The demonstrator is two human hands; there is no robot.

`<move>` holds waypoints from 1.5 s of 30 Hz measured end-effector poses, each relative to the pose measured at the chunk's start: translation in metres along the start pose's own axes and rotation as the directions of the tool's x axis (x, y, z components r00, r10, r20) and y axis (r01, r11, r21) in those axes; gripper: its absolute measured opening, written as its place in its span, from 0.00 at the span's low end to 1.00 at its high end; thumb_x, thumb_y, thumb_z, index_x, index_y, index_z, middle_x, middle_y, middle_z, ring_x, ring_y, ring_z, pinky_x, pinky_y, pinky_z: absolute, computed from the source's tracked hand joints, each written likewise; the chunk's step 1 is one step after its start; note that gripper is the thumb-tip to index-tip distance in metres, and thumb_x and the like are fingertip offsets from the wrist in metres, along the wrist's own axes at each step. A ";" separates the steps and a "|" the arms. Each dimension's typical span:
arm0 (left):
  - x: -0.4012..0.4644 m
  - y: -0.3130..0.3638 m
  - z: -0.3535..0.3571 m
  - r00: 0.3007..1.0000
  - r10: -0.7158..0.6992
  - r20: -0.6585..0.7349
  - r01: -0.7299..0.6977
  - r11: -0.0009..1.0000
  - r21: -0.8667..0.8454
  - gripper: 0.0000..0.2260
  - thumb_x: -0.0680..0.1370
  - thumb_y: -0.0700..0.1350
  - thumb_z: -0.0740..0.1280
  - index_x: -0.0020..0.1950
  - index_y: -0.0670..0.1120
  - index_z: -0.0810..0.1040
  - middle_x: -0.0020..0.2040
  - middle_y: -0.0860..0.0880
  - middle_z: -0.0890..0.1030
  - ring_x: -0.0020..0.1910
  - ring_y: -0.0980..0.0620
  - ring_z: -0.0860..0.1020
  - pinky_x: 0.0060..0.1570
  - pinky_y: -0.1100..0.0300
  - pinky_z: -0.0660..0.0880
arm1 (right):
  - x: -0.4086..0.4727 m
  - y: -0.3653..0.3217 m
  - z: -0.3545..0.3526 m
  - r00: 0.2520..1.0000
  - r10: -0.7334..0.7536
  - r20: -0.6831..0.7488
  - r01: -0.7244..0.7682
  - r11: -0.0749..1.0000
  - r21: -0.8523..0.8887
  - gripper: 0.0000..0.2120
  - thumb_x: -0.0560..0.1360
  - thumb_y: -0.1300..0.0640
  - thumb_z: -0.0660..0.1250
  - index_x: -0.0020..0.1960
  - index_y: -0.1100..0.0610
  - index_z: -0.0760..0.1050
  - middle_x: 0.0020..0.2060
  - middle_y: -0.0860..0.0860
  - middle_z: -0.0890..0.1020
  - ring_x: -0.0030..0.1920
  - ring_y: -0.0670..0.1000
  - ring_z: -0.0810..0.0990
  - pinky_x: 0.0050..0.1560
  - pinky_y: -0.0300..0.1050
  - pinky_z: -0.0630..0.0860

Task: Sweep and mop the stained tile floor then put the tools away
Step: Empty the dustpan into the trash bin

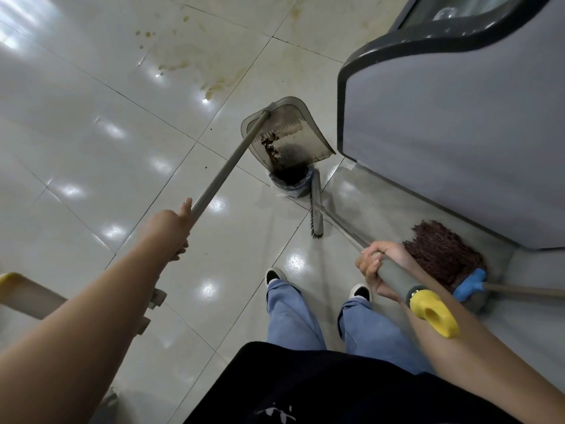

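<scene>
Grey dustpan (287,133), tilted over bin (292,182), handle gripped by left hand (171,231).

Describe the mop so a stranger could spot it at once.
Start at the big grey cabinet on the right and look down to the floor along its base. The mop lies there beside the right hand. Its shaggy dark red-brown strands and blue collar set it apart from the grey broom and dustpan.

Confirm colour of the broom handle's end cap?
Yellow end cap, on the grey handle in the right hand; head view.
</scene>
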State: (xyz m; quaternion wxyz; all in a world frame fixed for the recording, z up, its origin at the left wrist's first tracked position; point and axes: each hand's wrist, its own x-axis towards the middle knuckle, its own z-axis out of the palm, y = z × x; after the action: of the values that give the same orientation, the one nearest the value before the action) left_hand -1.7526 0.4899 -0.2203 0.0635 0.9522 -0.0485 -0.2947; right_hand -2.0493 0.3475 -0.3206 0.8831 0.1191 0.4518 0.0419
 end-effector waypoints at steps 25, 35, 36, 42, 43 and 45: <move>-0.010 -0.042 0.017 0.986 0.149 -0.073 -0.144 0.987 0.077 0.23 0.76 0.57 0.64 0.34 0.38 0.75 0.25 0.46 0.77 0.19 0.52 0.72 0.19 0.66 0.67 | -0.012 0.001 -0.007 0.999 -0.046 -0.010 0.046 0.999 0.014 0.17 0.70 0.64 0.54 0.22 0.61 0.66 0.17 0.48 0.67 0.14 0.41 0.68 0.14 0.31 0.67; -0.007 -0.045 0.030 0.996 0.090 -0.023 -0.090 0.996 0.000 0.21 0.78 0.55 0.62 0.35 0.39 0.71 0.27 0.44 0.76 0.22 0.50 0.72 0.21 0.65 0.66 | -0.019 0.000 -0.005 0.996 -0.086 -0.015 0.086 0.996 0.002 0.10 0.65 0.67 0.56 0.26 0.60 0.64 0.17 0.49 0.67 0.14 0.42 0.68 0.14 0.32 0.67; -0.008 -0.048 0.027 0.994 0.105 -0.035 -0.104 0.994 0.028 0.22 0.78 0.55 0.62 0.34 0.38 0.72 0.27 0.45 0.76 0.22 0.50 0.72 0.21 0.65 0.66 | -0.019 0.000 -0.005 0.996 -0.088 -0.019 0.088 0.996 -0.006 0.10 0.64 0.68 0.57 0.26 0.60 0.64 0.17 0.49 0.67 0.14 0.42 0.68 0.14 0.32 0.67; -0.012 -0.057 0.020 0.980 0.185 -0.068 -0.169 0.966 0.196 0.23 0.78 0.57 0.60 0.33 0.39 0.71 0.27 0.46 0.77 0.22 0.50 0.74 0.23 0.63 0.68 | -0.020 0.000 -0.005 0.987 -0.102 0.126 0.098 0.994 0.044 0.24 0.38 0.80 0.74 0.23 0.62 0.66 0.17 0.49 0.67 0.14 0.43 0.68 0.14 0.33 0.67; -0.014 -0.059 0.025 0.978 0.200 -0.052 -0.182 0.952 0.246 0.23 0.79 0.57 0.59 0.33 0.40 0.71 0.28 0.45 0.77 0.25 0.48 0.76 0.26 0.61 0.71 | -0.019 -0.001 -0.005 0.985 -0.107 0.132 0.101 0.994 0.050 0.25 0.37 0.80 0.74 0.23 0.62 0.66 0.17 0.49 0.68 0.14 0.43 0.68 0.14 0.32 0.68; -0.017 -0.065 0.033 0.975 0.222 -0.019 -0.205 0.925 0.319 0.22 0.79 0.58 0.57 0.35 0.42 0.68 0.32 0.43 0.77 0.33 0.42 0.78 0.35 0.55 0.75 | -0.018 0.000 -0.005 0.987 -0.104 0.124 0.098 0.994 0.057 0.25 0.36 0.80 0.74 0.23 0.62 0.66 0.17 0.49 0.68 0.14 0.42 0.69 0.14 0.32 0.68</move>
State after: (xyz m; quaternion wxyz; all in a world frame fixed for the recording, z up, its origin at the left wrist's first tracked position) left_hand -1.7818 0.5527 -0.2478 -0.0562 0.9469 -0.1964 -0.2483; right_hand -2.0644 0.3451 -0.3095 0.9078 0.1208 0.4011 -0.0219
